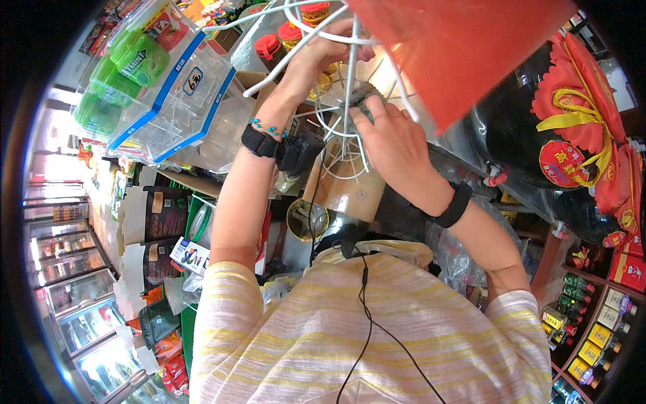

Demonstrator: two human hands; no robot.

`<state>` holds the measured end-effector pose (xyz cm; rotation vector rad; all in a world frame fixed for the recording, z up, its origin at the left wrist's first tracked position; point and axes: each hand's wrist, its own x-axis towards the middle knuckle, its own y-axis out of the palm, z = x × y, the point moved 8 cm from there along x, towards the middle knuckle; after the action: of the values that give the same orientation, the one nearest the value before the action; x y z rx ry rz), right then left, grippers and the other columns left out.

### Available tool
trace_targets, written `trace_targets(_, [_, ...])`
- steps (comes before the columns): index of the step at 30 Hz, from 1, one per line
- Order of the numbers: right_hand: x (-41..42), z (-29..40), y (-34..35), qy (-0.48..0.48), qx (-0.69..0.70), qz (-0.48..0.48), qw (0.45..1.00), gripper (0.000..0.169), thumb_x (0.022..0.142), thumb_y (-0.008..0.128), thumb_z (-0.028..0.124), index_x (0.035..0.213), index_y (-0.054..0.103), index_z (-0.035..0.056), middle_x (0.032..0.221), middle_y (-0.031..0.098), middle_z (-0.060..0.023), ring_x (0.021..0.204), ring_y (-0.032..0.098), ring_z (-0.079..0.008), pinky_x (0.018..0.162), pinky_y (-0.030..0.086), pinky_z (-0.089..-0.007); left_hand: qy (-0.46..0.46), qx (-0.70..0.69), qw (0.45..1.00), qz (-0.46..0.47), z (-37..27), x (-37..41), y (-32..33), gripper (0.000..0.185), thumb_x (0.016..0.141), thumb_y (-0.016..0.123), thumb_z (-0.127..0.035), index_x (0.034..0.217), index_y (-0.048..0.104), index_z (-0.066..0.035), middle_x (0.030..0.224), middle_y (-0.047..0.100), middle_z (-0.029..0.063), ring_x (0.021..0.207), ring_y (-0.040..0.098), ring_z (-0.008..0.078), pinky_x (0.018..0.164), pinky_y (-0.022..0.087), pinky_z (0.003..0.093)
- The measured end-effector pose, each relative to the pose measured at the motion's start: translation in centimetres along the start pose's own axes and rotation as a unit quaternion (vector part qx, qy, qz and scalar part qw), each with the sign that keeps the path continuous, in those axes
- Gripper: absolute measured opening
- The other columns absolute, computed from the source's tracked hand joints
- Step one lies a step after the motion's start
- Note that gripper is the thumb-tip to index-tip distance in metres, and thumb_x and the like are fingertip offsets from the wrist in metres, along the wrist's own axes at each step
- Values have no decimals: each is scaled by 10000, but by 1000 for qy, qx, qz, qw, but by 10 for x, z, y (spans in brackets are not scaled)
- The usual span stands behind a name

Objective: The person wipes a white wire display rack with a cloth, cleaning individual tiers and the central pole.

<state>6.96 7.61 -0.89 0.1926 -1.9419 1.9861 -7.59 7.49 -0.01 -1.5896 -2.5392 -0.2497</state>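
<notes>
Before me stands a white wire display rack (347, 118) with a central post, rings and prongs spreading outward. My left hand (328, 48) reaches to its upper part, fingers curled around behind the post and partly hidden by the wires. A grey cloth (364, 96) is bunched against the post lower down. My right hand (393, 134) holds that cloth, its fingers bent over it. Beneath the rack's lower rings is a brown cardboard box (343, 189). A red sheet (464, 50) hangs close to the camera, just right of the rack.
Clear plastic display bins (186, 101) with green gum tubs (136, 60) stand left. Red-lidded jars (290, 34) are behind the rack. Large dark jars (520, 131) with red cloth covers (580, 96) crowd the right. Shelved bottles (593, 348) are lower right; glass-door coolers (86, 308) line the far left.
</notes>
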Motion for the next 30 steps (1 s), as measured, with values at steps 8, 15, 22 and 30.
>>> trace_targets(8, [-29,-10,-28,-36,143,-77,986,293,686,625,50,977,599,44,1036,516,-111,832,569,-287,686,465,-378,29,31,998,47,-19,-4,3,592,813,530,-257,1342,415,-19,1242,522,111,1137,508,202,990,372,337])
trace_targets(15, [-48,-76,-45,141,340,-161,916,377,751,566,29,1127,564,63,1029,610,-149,964,603,-305,814,468,-347,22,-62,996,-52,-20,-28,-41,648,821,586,-279,1369,368,-11,1318,458,130,1203,458,226,1025,343,349])
trace_targets(22, [-36,-59,-15,136,372,-142,907,285,780,551,24,1046,628,91,969,614,-112,850,610,-290,749,470,-325,-13,-21,994,-104,-18,-56,-102,717,829,642,-301,1396,321,-3,1395,395,150,1269,408,251,1059,313,361])
trace_targets(30, [-49,-72,24,235,444,-112,857,166,822,561,78,967,598,4,786,608,-139,649,555,-194,628,445,-310,39,310,946,-91,-64,-100,-4,1086,734,741,-457,1437,108,75,1446,285,264,1356,287,314,1122,205,375])
